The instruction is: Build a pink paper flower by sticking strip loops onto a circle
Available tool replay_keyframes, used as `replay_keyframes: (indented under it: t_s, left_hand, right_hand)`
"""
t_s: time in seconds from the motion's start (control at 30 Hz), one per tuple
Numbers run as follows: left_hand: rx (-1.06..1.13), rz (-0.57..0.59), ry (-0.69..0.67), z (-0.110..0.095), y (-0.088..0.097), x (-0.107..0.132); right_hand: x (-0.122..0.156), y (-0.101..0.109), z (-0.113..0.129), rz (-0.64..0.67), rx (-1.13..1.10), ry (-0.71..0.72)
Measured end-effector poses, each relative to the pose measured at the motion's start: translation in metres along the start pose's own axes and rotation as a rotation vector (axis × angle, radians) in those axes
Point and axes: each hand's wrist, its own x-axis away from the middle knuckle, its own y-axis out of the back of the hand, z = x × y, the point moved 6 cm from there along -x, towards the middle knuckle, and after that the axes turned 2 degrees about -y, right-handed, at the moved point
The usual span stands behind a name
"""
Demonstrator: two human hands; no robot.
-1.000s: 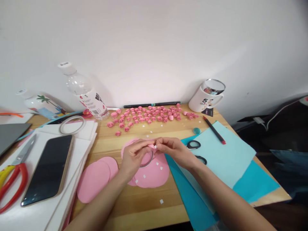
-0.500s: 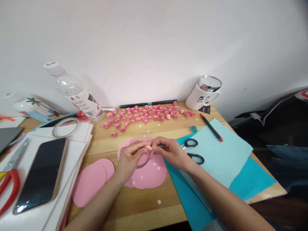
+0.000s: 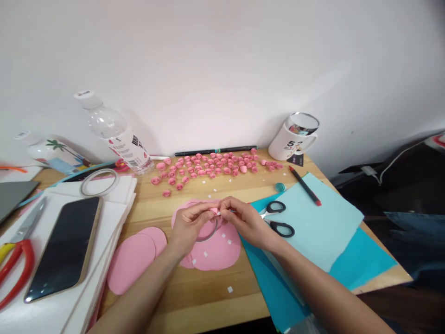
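Note:
My left hand (image 3: 189, 227) pinches a small pink paper piece (image 3: 214, 210) between thumb and fingertips. Against it, my right hand (image 3: 245, 222) has its thumb and forefinger closed at a tiny white bit. The fingers partly hide both. Below the hands lie pink paper circles (image 3: 222, 257) with a thin tape roll (image 3: 214, 230) and small white squares (image 3: 205, 254) on them. More pink circles (image 3: 130, 264) overlap left of my left wrist. Black-handled scissors (image 3: 282, 229) rest just right of my right hand. Many rolled pink paper roses (image 3: 200, 173) spread beyond both hands.
Light blue paper (image 3: 323, 227) lies at right with a red-tipped pen (image 3: 306, 186). A mug (image 3: 292, 139) and a bottle (image 3: 121, 134) stand by the wall. Left are a phone (image 3: 66, 246), red-handled scissors (image 3: 21, 264) and a white paper stack (image 3: 114, 218).
The view has shifted slightly, so the things at left sit a little further right. Both hands stay together over the pink circles, with only small finger movement at the pink piece.

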Motion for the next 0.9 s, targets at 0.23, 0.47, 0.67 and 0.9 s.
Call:
replay_keyframes:
  t_s: [0.23, 0.47, 0.67, 0.9]
  left_hand:
    - [0.0, 0.008, -0.002, 0.001, 0.0, 0.0]
    - [-0.015, -0.014, 0.006, 0.002, 0.0, 0.001]
    - [-0.122, -0.024, -0.062, -0.006, -0.002, 0.002]
    - [-0.256, -0.019, -0.204, -0.021, -0.007, 0.006]
  right_hand:
    - [0.0, 0.002, 0.001, 0.008, 0.06, 0.032]
    - [0.001, 0.004, 0.01, -0.1, 0.249, 0.155]
    - [0.003, 0.005, -0.001, -0.238, 0.109, 0.05]
    - [0.001, 0.004, -0.023, -0.181, -0.294, -0.156]
